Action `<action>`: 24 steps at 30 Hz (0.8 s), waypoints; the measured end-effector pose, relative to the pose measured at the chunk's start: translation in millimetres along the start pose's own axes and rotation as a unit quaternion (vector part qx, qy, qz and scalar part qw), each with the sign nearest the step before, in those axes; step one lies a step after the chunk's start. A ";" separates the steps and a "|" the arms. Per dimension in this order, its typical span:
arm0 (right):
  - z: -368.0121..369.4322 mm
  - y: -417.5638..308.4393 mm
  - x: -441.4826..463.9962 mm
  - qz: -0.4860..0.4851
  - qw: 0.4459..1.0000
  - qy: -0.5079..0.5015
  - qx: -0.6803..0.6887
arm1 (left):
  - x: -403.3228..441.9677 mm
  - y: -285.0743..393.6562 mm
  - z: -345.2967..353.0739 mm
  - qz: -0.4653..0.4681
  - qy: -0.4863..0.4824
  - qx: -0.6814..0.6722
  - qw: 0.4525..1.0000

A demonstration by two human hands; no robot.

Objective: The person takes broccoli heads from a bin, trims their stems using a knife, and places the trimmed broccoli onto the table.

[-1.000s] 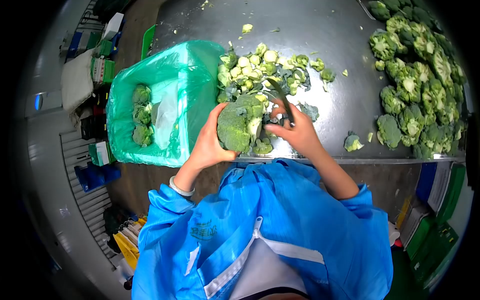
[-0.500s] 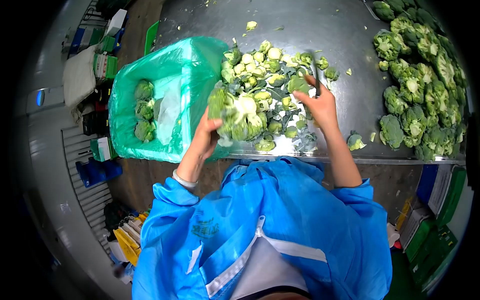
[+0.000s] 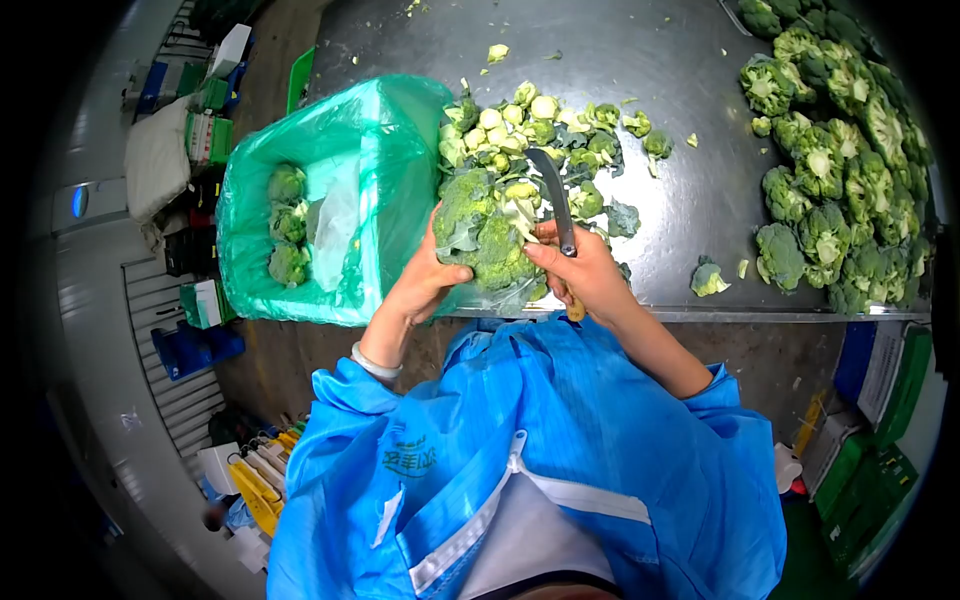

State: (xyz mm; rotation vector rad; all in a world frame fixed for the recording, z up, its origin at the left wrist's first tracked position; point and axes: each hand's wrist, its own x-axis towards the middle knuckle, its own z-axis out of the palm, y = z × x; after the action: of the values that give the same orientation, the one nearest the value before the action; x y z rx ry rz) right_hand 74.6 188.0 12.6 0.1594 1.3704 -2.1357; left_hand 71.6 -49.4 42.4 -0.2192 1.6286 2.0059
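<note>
A large head of broccoli [image 3: 485, 235] is gripped in my left hand [image 3: 425, 275], its green crown tilted toward me. My right hand [image 3: 585, 270] is closed round the wooden handle of a curved knife [image 3: 552, 195], whose dark blade points up and away. The fingertips of that hand meet the right side of the broccoli, by a pale leaf. Behind the broccoli lies a heap of cut stem pieces and leaves [image 3: 545, 125] on the metal table. To the left stands a crate lined with green plastic [image 3: 400, 180], holding several broccoli heads [image 3: 288, 222].
A big pile of broccoli [image 3: 825, 170] covers the right side of the metal table [image 3: 680, 60]. One small broccoli piece [image 3: 709, 278] lies near the front edge. Scraps dot the surface. Crates [image 3: 870, 470] stand on the floor at right.
The broccoli in my left hand has turned from its cut stem side to its crown. My right hand has moved left and nearer, bringing the knife beside it; a leafy piece is gone from that hand.
</note>
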 end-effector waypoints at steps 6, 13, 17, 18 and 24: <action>-13.1 22.1 13.5 -0.115 0.988 -0.084 -0.057 | -0.8 -13.7 -0.2 -0.054 0.016 -0.197 0.979; -59.0 -9.4 10.7 -0.370 0.712 0.104 -0.588 | -0.7 -3.9 -17.3 -0.164 -0.013 -0.401 0.901; -60.1 -8.3 1.8 -0.413 0.617 0.070 -0.665 | 2.1 -7.0 -14.7 -0.192 -0.034 -0.436 0.878; -56.9 -11.1 -0.6 -0.392 0.618 0.057 -0.679 | 1.4 -8.0 -15.1 -0.198 -0.048 -0.445 0.872; -43.0 -22.1 -7.9 -0.290 0.896 0.029 -0.336 | 5.5 -6.8 12.2 -0.217 -0.019 -0.401 0.890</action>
State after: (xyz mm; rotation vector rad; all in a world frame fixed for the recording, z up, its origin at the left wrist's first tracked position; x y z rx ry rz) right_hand 60.3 234.8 13.4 -0.5264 2.3230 -1.9323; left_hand 72.9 -35.4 37.2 -0.7608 0.5537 2.1639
